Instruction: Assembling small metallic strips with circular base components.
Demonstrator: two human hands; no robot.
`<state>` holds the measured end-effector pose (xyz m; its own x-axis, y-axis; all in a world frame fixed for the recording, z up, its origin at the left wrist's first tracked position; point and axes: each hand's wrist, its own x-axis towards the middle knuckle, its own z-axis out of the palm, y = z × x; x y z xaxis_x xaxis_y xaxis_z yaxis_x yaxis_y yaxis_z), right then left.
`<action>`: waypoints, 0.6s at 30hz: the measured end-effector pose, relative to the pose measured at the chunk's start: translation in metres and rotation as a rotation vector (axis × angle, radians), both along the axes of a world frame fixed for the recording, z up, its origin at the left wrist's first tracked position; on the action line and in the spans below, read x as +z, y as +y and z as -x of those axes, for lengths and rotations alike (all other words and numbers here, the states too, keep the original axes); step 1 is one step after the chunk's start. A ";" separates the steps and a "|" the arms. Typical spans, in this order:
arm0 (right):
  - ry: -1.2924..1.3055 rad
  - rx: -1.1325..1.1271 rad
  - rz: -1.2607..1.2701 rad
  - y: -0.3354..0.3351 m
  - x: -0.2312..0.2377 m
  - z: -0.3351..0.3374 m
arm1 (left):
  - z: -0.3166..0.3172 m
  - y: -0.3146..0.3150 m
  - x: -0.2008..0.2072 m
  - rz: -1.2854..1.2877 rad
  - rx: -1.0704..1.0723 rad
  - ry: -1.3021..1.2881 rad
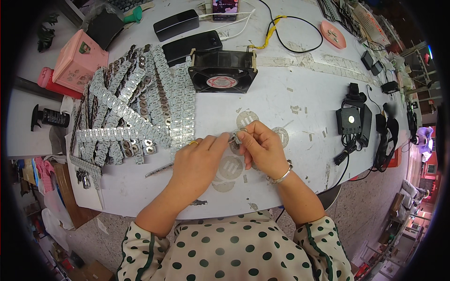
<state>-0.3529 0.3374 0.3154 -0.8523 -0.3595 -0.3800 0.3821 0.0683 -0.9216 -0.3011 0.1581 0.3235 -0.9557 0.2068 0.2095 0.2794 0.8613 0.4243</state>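
Over the middle of the table my hands meet at a small grey-and-silver part (237, 136), which looks like one of the little circuit boards. My right hand (263, 146) pinches it between thumb and fingers. The fingers of my left hand (200, 160) are closed at its left side; what they grip is mostly hidden. A narrow strip end (159, 170) shows left of my left hand; I cannot tell whether the hand holds it. To the left lies a heap of long strips of small circuit boards (124, 110), some turned to show round metal discs.
A black fan (222, 72) stands beyond my hands. Behind it are black boxes (176, 25) and a looped cable (300, 49). Black adapters with cords (349, 121) lie at right, a pink dish (333, 34) far right, a pink box (79, 63) far left.
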 end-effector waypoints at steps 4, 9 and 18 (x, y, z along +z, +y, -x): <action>0.438 0.058 -0.276 0.013 -0.016 0.006 | 0.003 -0.005 0.015 0.096 0.042 -0.195; 0.557 0.051 -0.314 0.011 -0.005 0.006 | 0.006 -0.014 0.013 -0.130 0.067 -0.341; 0.035 0.361 -0.147 0.019 0.013 0.013 | 0.008 -0.031 0.015 -0.352 -0.173 -0.537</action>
